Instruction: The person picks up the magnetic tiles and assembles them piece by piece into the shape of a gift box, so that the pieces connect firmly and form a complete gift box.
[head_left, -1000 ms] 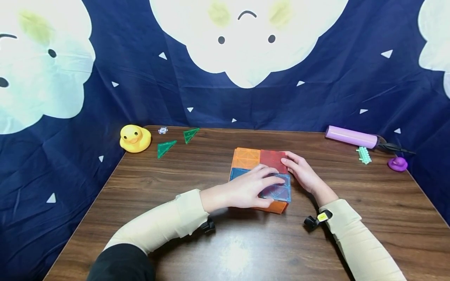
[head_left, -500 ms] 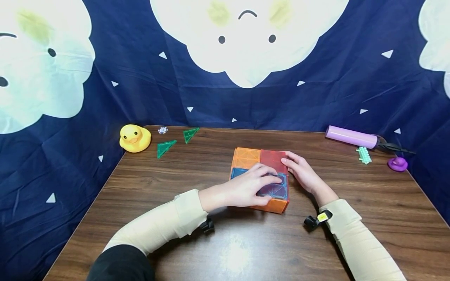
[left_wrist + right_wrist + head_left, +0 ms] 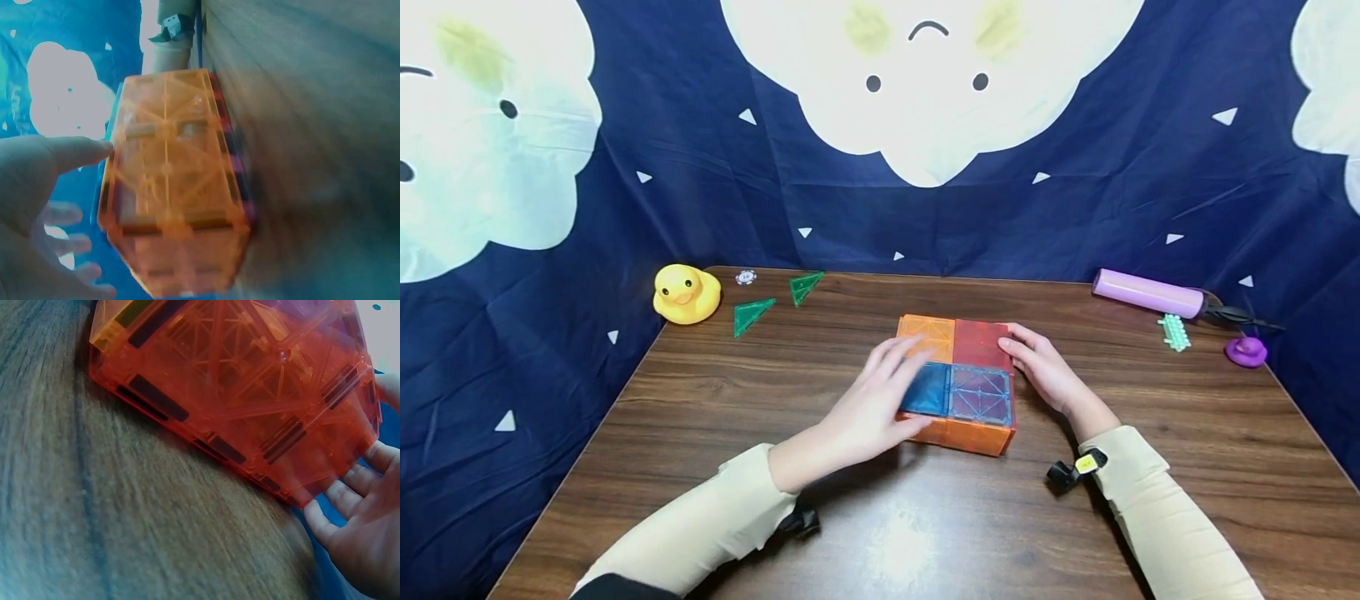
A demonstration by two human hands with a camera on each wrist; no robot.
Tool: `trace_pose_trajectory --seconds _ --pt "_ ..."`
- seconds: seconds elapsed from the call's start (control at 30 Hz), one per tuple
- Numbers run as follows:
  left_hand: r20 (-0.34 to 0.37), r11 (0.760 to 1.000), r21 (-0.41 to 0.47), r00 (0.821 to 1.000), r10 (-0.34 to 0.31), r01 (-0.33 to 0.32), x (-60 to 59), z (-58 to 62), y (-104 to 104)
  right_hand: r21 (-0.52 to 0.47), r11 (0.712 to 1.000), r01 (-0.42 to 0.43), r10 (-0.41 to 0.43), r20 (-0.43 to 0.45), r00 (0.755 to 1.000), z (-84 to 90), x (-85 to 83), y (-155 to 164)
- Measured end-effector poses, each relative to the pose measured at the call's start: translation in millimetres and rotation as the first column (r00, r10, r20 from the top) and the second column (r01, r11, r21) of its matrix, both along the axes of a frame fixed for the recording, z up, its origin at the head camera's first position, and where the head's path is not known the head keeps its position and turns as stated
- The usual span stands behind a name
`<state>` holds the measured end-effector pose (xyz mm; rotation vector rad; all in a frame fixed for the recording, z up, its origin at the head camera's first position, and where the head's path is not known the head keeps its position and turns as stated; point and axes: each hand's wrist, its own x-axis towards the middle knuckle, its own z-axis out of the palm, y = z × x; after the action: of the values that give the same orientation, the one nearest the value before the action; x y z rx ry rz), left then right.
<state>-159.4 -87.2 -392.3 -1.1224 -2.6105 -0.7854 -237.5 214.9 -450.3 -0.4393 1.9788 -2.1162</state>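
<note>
A low box of see-through magnetic tiles (image 3: 981,394) sits on the wooden table, its top made of one orange, one red and two blue squares, with orange tiles along its front. My left hand (image 3: 868,400) is over its left side with fingers spread and relaxed, holding nothing. In the left wrist view, the left thumb (image 3: 81,153) is right at the top edge of the orange side (image 3: 165,150). My right hand (image 3: 1045,371) holds the far right corner, thumb at the top edge and fingers round the back. The right wrist view shows those fingers (image 3: 347,497) beside the red side (image 3: 250,381).
Two green triangle tiles (image 3: 752,317), a poker chip (image 3: 746,277) and a yellow rubber duck (image 3: 687,294) are at the back left. A lilac cylinder (image 3: 1150,293) with a black cord, a mint-green bumpy piece (image 3: 1175,332) and a purple duck (image 3: 1247,352) lie at the back right.
My left hand has slid left off the blue tiles, uncovering them. The right-hand blue tile has shifted slightly left, into line with the box's edge. My right hand stays at its corner.
</note>
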Motion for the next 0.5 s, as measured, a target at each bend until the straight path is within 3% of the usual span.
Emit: trace_pose_trajectory --seconds 0.1,0.2,0.37,0.47,0.5 --pt "0.166 0.994 0.058 0.982 0.087 -0.098 3.7 -4.0 -13 -0.003 1.0 0.002 -0.002 0.008 1.0 0.9 0.6 0" --pt "0.344 0.982 0.077 0.929 0.136 -0.172 5.9 -9.2 -19 -0.005 1.0 0.006 -0.006 0.018 1.0 1.7 1.3 1" --pt "0.566 0.962 0.159 0.819 0.094 -0.221 5.6 -18.6 -21 -0.018 1.0 -0.002 0.002 0.021 1.0 2.4 2.4 1" --pt "0.631 0.947 0.217 0.774 0.049 -0.236 4.5 -22.7 -23 -0.025 1.0 -0.002 0.003 0.017 1.0 1.9 4.2 1" --pt "0.638 0.944 0.227 0.769 0.042 -0.24 4.0 -23.7 -24 -0.024 1.0 -0.002 0.002 0.013 1.0 1.5 5.2 2"
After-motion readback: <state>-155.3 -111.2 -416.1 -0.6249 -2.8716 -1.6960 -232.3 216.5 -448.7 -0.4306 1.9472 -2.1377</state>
